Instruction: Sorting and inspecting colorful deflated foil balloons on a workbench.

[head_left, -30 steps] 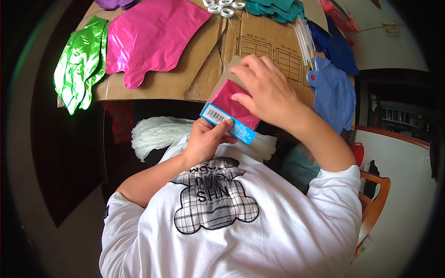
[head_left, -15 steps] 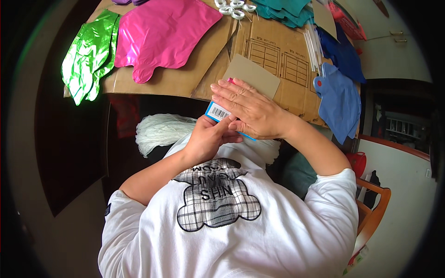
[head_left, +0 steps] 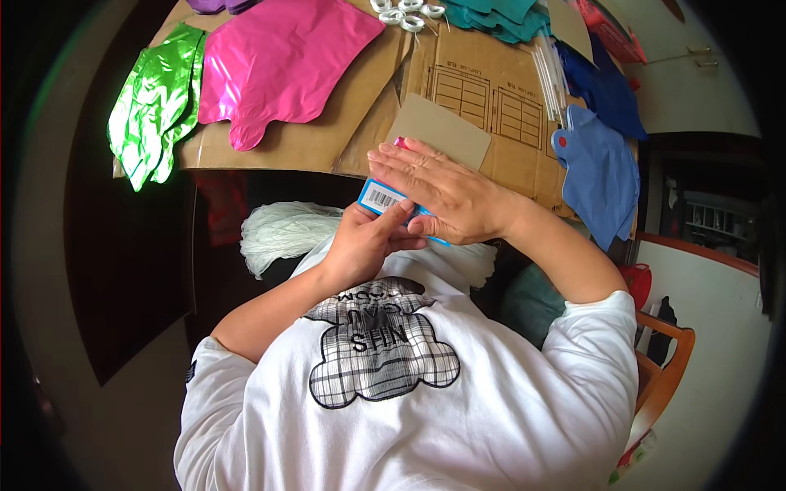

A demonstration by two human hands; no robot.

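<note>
My left hand (head_left: 365,244) grips the near side of a flat card-like package (head_left: 379,198) with a blue edge and a white barcode label, its thumb on top. Laid over the package from the right, my right hand (head_left: 454,196) is open, fingers stretched out flat and hiding most of it. A bit of pink (head_left: 400,142) shows past the right fingertips; what it belongs to is hidden. Just beyond the hands, a plain brown card (head_left: 446,127) rests on the cardboard-covered table (head_left: 360,147).
Left on the table are green (head_left: 155,102) and pink foil balloons (head_left: 286,61). White ribbon rolls (head_left: 391,16), teal foil (head_left: 499,20), white sticks (head_left: 548,78) and blue foil balloons (head_left: 602,172) lie farther right. White strands (head_left: 286,233) hang below the table edge; a wooden chair (head_left: 667,376) stands right.
Both hands and the package keep nearly the same pose. The right hand has shifted very slightly left, baring a little more blue near its thumb; the view has moved a little.
</note>
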